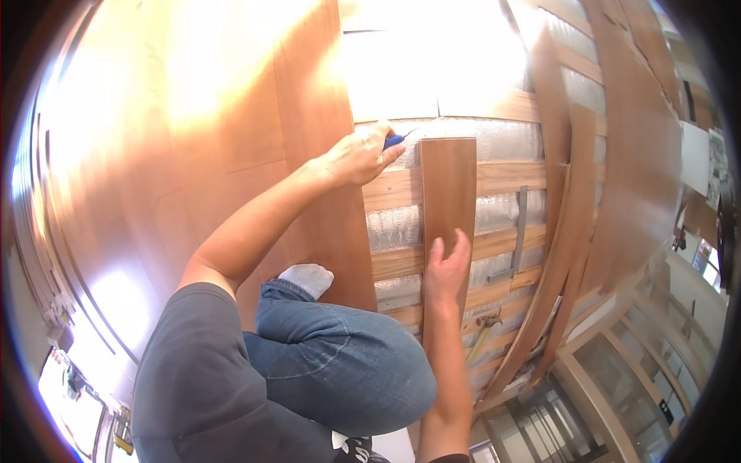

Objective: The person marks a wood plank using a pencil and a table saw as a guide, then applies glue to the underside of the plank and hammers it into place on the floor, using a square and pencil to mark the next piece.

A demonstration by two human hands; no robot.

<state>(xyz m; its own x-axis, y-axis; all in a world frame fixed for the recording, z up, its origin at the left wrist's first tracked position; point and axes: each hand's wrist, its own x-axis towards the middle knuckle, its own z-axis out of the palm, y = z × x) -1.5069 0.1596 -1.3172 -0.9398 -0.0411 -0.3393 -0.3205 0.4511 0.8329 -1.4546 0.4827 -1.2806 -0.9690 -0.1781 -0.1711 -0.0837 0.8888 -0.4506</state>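
Note:
My left hand (359,157) is closed round a small blue-handled tool (394,141) with a thin tip pointing right; its exact kind does not show. That hand is over the gap beside the finished plank floor (309,139), near the far end of a loose brown floorboard (449,185). The board lies lengthwise across pale wooden joists (509,177), with silvery insulation (498,212) between them. Over the nearer part of the board is my right hand (448,270), thumb and fingers apart, holding nothing. Whether it touches the board I cannot tell.
A metal carpenter's square (520,228) lies across the joists at right. Nearer me is a hammer (488,319). Long loose boards (567,201) run along the right side. A wooden frame with panes (617,378) stands at lower right. Glare washes out the far floor.

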